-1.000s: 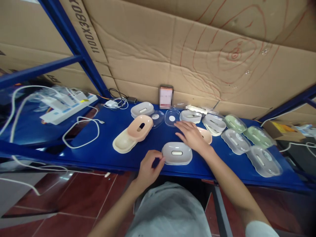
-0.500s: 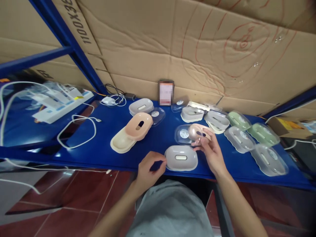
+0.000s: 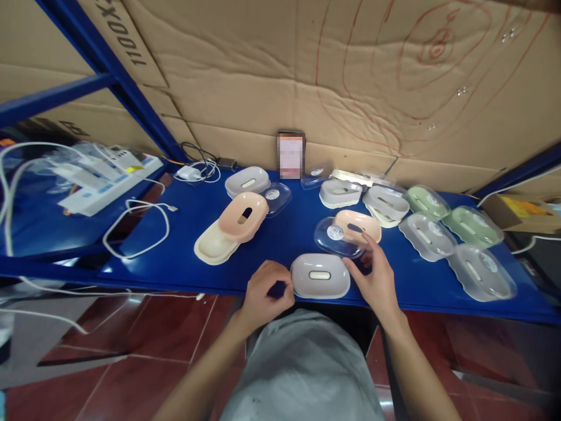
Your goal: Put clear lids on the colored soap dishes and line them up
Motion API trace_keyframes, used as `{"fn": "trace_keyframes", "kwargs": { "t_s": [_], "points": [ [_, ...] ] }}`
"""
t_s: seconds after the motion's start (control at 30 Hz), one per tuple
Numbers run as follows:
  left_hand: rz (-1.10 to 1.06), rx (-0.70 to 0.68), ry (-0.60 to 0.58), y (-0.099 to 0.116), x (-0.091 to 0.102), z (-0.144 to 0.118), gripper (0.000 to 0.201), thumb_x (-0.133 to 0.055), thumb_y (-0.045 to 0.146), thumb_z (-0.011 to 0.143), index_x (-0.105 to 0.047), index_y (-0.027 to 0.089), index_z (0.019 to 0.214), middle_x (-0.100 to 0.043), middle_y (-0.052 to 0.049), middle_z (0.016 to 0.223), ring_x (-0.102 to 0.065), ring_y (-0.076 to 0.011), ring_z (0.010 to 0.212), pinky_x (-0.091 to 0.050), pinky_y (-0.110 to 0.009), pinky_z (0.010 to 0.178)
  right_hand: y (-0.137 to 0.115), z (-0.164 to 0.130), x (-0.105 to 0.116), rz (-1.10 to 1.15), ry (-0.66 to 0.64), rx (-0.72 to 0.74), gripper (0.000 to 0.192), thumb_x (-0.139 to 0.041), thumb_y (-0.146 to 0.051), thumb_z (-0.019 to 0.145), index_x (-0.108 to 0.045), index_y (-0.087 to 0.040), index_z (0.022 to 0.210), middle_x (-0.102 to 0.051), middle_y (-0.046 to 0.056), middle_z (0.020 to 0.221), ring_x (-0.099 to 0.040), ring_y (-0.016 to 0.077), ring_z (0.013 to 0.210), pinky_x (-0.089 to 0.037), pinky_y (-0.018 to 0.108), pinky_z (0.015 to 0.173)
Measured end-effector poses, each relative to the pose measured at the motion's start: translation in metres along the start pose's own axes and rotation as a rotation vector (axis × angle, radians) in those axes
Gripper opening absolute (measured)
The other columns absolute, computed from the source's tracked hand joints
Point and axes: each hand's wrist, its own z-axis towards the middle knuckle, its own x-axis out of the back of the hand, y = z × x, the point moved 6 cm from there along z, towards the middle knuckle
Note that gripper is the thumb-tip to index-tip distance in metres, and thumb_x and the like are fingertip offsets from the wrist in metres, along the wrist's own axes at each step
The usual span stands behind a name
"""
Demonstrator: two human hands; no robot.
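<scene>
"Position of the left hand (image 3: 268, 292)?"

"Its thumb and forefinger are curled close together at the left edge of the grey dish (image 3: 320, 287); whether the rim is pinched cannot be told."

"And the right hand (image 3: 377, 278)?"

"Its thumb and fingers are parted only narrowly, and the clear lid (image 3: 329, 240) is held between them by its right edge."

"Where is the grey dish set?"

"Between the two hands, on the blue table (image 3: 284, 234). Just beyond the right fingertips, a peach dish (image 3: 370, 223) is partly overlapped by the lid. Beyond the left hand, a cream base (image 3: 215, 245) is seen."
</scene>
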Motion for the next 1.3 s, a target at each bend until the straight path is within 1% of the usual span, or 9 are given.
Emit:
{"fn": "trace_keyframes", "kwargs": {
  "t_s": [0.17,0.33,0.43,0.57,0.67,0.9,1.0,1.13,1.3],
  "points": [
    [0.188,-0.222,-0.230,0.011,-0.017,-0.002,0.017,-0.079,0.032,0.094,-0.070,0.023,0.104,-0.073,-0.011,0.119,-0.070,-0.0260,0.112,-0.054,-0.042,0.096,-0.004,0.000,0.002,-0.129,0.091,0.106,0.064,-0.066,-0.059,0.101,-0.055,-0.021,0.152,-0.071,0.010,0.107,-0.067,0.0243,0.089,-0.061,0.042,0.085],
    [0.164,-0.200,-0.305,0.012,-0.022,0.001,0.006,-0.071,0.018,0.099,-0.067,0.022,0.099,-0.072,-0.007,0.109,-0.069,-0.0224,0.113,-0.053,-0.041,0.103,0.004,-0.005,0.013,-0.208,0.196,0.186,0.045,-0.066,-0.047,0.104,-0.063,-0.020,0.139,-0.071,0.010,0.102,-0.068,0.0245,0.089,-0.060,0.040,0.083],
    [0.144,-0.182,-0.319,0.009,-0.023,0.002,0.007,-0.070,0.016,0.100,-0.068,0.023,0.101,-0.072,-0.006,0.110,-0.069,-0.0218,0.116,-0.053,-0.041,0.105,0.004,-0.007,0.019,-0.252,0.224,0.225,0.035,-0.063,-0.038,0.105,-0.066,-0.021,0.135,-0.070,0.015,0.120,-0.068,0.0297,0.111,-0.058,0.046,0.095],
    [0.170,-0.158,-0.299,0.003,-0.022,-0.002,0.007,-0.070,0.018,0.100,-0.069,0.023,0.105,-0.070,-0.009,0.125,-0.068,-0.0236,0.123,-0.053,-0.043,0.110,-0.010,-0.006,0.007,-0.216,0.010,0.358,0.045,-0.057,-0.034,0.108,-0.055,-0.027,0.153,-0.057,0.014,0.155,-0.052,0.0326,0.147,-0.047,0.053,0.118],
    [0.193,-0.103,-0.279,-0.002,-0.021,-0.004,0.007,-0.070,0.018,0.100,-0.070,0.023,0.105,-0.067,-0.010,0.134,-0.066,-0.0248,0.127,-0.055,-0.042,0.110,-0.014,-0.001,-0.005,-0.277,-0.148,0.389,0.057,-0.056,-0.038,0.109,-0.043,-0.030,0.164,-0.049,0.011,0.166,-0.040,0.0341,0.158,-0.040,0.056,0.123],
    [0.182,-0.037,-0.279,-0.004,-0.019,-0.003,0.006,-0.067,0.017,0.100,-0.069,0.022,0.102,-0.065,-0.011,0.137,-0.065,-0.0257,0.130,-0.055,-0.043,0.112,0.018,0.034,-0.001,-0.455,-0.121,0.381,0.050,-0.058,-0.039,0.108,-0.054,-0.032,0.158,-0.043,0.012,0.171,-0.032,0.0417,0.161,-0.035,0.070,0.123],
    [0.170,-0.019,-0.270,-0.005,-0.018,-0.003,0.007,-0.067,0.017,0.100,-0.069,0.023,0.102,-0.060,-0.011,0.144,-0.060,-0.0267,0.138,-0.053,-0.044,0.117,0.023,0.043,0.007,-0.381,-0.110,0.377,0.051,-0.060,-0.040,0.107,-0.055,-0.031,0.158,-0.045,0.014,0.170,-0.044,0.0384,0.156,-0.042,0.063,0.123],
    [0.150,0.047,-0.221,-0.011,-0.017,-0.006,0.028,-0.072,0.021,0.099,-0.065,0.025,0.125,-0.052,-0.013,0.153,-0.057,-0.0291,0.143,-0.054,-0.048,0.119,0.003,0.021,0.013,-0.138,-0.127,0.368,0.062,-0.064,-0.038,0.106,-0.044,-0.037,0.164,-0.046,0.009,0.169,-0.052,0.0299,0.152,-0.050,0.048,0.122],
    [0.124,0.107,-0.226,-0.022,-0.019,-0.009,0.067,-0.074,0.025,0.099,-0.043,0.034,0.158,-0.033,-0.014,0.171,-0.047,-0.0325,0.154,-0.051,-0.053,0.122,-0.029,-0.023,0.001,-0.133,-0.269,0.471,0.066,-0.067,-0.033,0.104,-0.042,-0.039,0.165,-0.041,0.008,0.173,-0.050,0.0318,0.153,-0.052,0.052,0.120]
  ]
}}
